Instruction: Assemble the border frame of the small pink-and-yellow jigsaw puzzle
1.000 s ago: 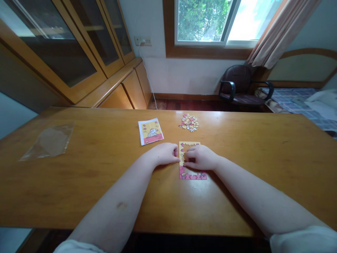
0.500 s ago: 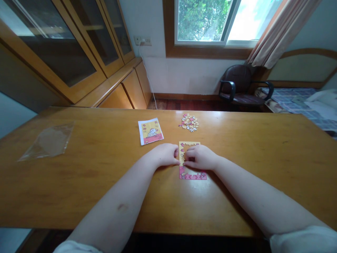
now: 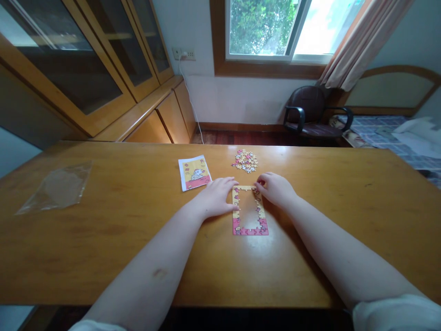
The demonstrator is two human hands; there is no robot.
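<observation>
A rectangular frame of joined jigsaw edge pieces (image 3: 251, 232), yellow above and pink below, lies on the table with bare wood inside it. My left hand (image 3: 218, 195) rests along its left side, thumb and fingers spread, fingertips at the border. At the top right corner is my right hand (image 3: 275, 187), its thumb and index finger bent close together against the border; whether a piece is between them is hidden. Beyond the frame lies a pile of loose jigsaw pieces (image 3: 246, 161). The picture sheet (image 3: 195, 174), showing a white cartoon animal, lies behind my left hand.
A clear plastic bag (image 3: 60, 186) lies flat at the left of the wooden table (image 3: 120, 248). Glass-fronted cabinets (image 3: 103, 69) stand at the back left. Past the far table edge are a dark armchair (image 3: 308, 110) and a bed (image 3: 382, 131).
My right hand has moved from the left inner side of the puzzle frame to its top right corner. My left hand has opened, its fingers reaching up along the left border.
</observation>
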